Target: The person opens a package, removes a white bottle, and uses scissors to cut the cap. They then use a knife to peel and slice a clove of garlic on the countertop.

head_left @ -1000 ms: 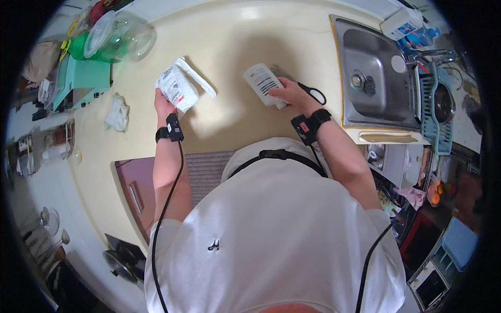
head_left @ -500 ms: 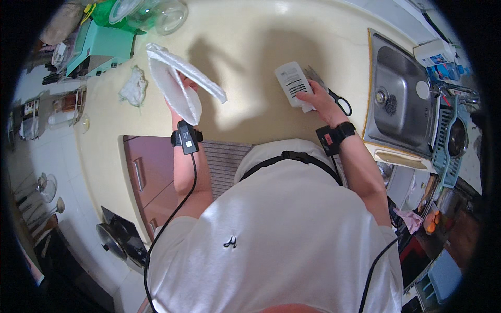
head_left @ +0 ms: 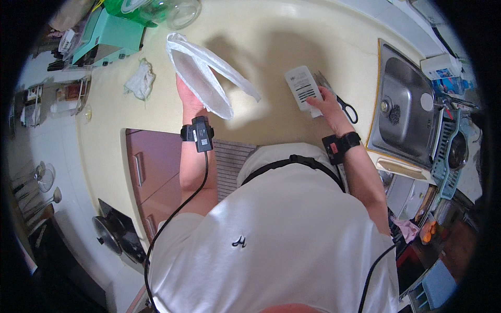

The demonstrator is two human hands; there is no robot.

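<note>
My left hand (head_left: 187, 93) grips a white, torn-open package (head_left: 197, 78), held up over the counter with a long strip hanging off toward the right. The package hides most of those fingers. On the right, my right hand (head_left: 324, 102) is closed on a white flat packet (head_left: 299, 82) with dark printed lines, thumb across its lower part. Scissors (head_left: 347, 111) with black handles lie just beside that packet, their blades partly behind it and the hand. A crumpled white cloth (head_left: 138, 81) lies on the cream counter left of the package.
The counter (head_left: 250, 36) has a steel sink (head_left: 404, 117) at right, with a blue drying rack (head_left: 442, 164) and bottles. Green bottles, clear jars (head_left: 181, 11) and a turquoise box (head_left: 109, 36) stand back left. Pans (head_left: 107, 235) sit at lower left.
The package in my left hand has turned, showing its plain opened side instead of its printed face. The whole view has shifted, so counter and sink appear further right.
</note>
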